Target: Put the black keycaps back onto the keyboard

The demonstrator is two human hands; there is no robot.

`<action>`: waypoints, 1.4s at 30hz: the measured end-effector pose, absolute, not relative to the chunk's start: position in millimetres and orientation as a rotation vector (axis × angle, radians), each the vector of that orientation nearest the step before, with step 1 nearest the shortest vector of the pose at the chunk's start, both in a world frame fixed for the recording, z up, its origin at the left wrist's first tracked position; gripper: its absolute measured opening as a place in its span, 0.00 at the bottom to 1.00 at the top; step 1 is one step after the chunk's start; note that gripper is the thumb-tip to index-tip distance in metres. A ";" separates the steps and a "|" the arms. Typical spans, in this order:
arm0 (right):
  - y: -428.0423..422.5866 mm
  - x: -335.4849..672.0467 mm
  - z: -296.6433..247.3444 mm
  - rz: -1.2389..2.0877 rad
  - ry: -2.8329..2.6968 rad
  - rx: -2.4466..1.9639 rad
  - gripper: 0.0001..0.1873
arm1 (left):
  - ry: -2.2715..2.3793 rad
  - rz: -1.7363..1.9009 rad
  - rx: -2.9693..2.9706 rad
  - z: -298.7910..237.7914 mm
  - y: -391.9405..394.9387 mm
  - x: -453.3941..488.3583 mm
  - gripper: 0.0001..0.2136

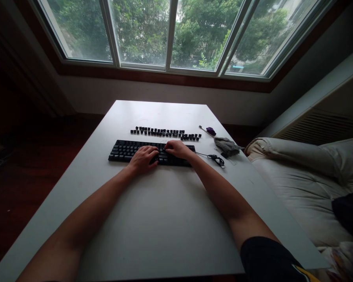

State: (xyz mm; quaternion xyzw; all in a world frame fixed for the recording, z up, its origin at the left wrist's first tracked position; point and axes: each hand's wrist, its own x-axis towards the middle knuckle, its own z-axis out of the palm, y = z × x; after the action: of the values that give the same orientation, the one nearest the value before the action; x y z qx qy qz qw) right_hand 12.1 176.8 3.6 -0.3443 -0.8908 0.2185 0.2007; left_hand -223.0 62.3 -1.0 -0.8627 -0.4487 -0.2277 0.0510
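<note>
A black keyboard [122, 151] lies on the white table [164, 219]. My left hand [144, 158] rests on its middle, fingers stretched over the keys and the thumb near the front edge. Just to the right, my right hand [177, 149] is over the keyboard with fingers curled and the fingertips pressed together at the keys. What those fingers hold, if anything, is too small to make out. Behind the keyboard, several loose black keycaps [155, 131] stand in rows. A black cable [214, 157] runs from the keyboard's right end and lies bundled.
To the right on the table are a thin-handled brush [206, 131], a small purple item [211, 131] and a crumpled grey cloth [228, 146]. A pale sofa [294, 188] stands along the table's right side. A window [167, 39] is beyond the far edge.
</note>
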 end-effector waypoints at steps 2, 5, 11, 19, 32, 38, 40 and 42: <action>174.5 11.5 4.0 0.553 -2.507 -0.936 0.05 | -1.366 -0.703 -2.627 -1.0 62.3 -222.8 0.18; 170.5 10.6 4.8 0.476 -2.527 -0.916 0.06 | -1.367 -0.704 -2.628 -0.8 62.5 -222.2 0.18; 167.6 8.9 7.7 0.414 -2.562 -0.948 0.06 | -1.377 -0.705 -2.630 -0.6 62.8 -221.5 0.18; 174.6 12.7 9.7 0.627 -2.504 -0.997 0.07 | -1.384 -0.699 -2.638 -0.6 62.2 -222.4 0.18; 171.3 13.2 5.9 0.570 -2.484 -0.997 0.07 | -1.389 -0.699 -2.640 -0.5 62.1 -222.4 0.18; 170.1 12.9 6.6 0.480 -2.528 -0.911 0.07 | -1.390 -0.706 -2.643 -0.5 62.3 -222.3 0.18; 169.8 13.1 8.0 0.500 -2.530 -0.904 0.06 | -1.392 -0.714 -2.644 -0.6 62.4 -222.5 0.18; 168.8 13.0 8.8 0.529 -2.519 -0.907 0.05 | -1.390 -0.719 -2.646 -0.7 62.5 -222.9 0.18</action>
State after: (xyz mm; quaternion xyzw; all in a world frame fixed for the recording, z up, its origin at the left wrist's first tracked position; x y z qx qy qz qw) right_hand 13.0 168.8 8.8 -0.3252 -0.9034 0.1898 0.2050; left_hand -222.9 62.5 -0.7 -0.8603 -0.4519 -0.2337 0.0339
